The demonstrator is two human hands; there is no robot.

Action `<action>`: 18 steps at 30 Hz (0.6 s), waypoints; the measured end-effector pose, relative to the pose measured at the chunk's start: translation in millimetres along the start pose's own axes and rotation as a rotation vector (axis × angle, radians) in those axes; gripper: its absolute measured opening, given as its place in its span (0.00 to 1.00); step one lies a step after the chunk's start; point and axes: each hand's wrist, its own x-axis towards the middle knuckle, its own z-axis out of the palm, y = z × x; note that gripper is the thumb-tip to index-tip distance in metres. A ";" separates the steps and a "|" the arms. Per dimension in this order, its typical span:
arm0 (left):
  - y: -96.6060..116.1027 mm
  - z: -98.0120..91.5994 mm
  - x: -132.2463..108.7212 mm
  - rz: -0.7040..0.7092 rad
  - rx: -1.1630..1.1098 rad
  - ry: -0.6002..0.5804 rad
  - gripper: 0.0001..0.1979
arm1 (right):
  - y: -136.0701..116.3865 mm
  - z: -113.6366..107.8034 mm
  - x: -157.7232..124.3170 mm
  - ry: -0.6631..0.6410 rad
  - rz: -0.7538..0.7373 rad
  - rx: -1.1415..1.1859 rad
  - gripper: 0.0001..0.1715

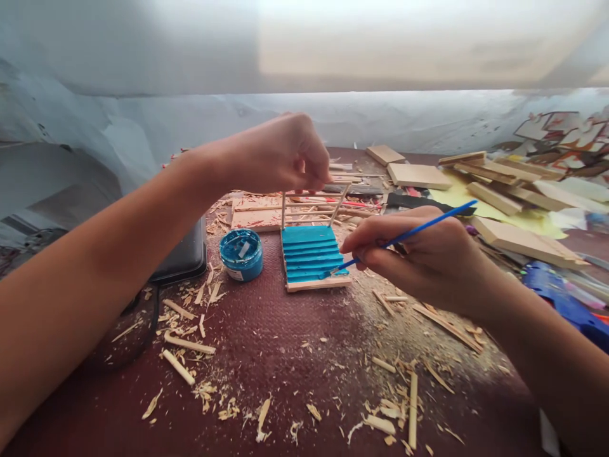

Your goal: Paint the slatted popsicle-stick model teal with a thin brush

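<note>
My left hand (pixel 280 152) pinches the uprights (pixel 283 212); my right hand (pixel 419 257) grips brush (pixel 428 225), tip on panel (pixel 309 254), on tabletop (pixel 285 355) beside pot (pixel 241 254). Slats look blue; base strip (pixel 316 285) and uprights bare.

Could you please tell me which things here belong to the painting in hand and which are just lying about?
In use: slatted wooden piece, held by the left hand; paintbrush in the right hand; open blue paint pot.
Lying about: wooden blocks, wood shavings, black tray.

Left hand (pixel 285 152) raised, pinching downward, right hand (pixel 419 254) lower, curled in a writing grip
</note>
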 end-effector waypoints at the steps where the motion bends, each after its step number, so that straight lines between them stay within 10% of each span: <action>1: 0.0 0.0 -0.2 0.003 0.002 -0.005 0.08 | -0.8 -0.1 -0.4 0.015 0.019 0.029 0.13; 8: 1.7 0.5 -1.4 -0.005 0.001 -0.001 0.08 | -3.4 -2.0 2.0 0.135 0.176 0.359 0.07; 18: 1.0 0.3 -1.6 -0.072 0.015 -0.002 0.07 | 20.0 -8.5 2.3 -0.048 0.231 0.438 0.07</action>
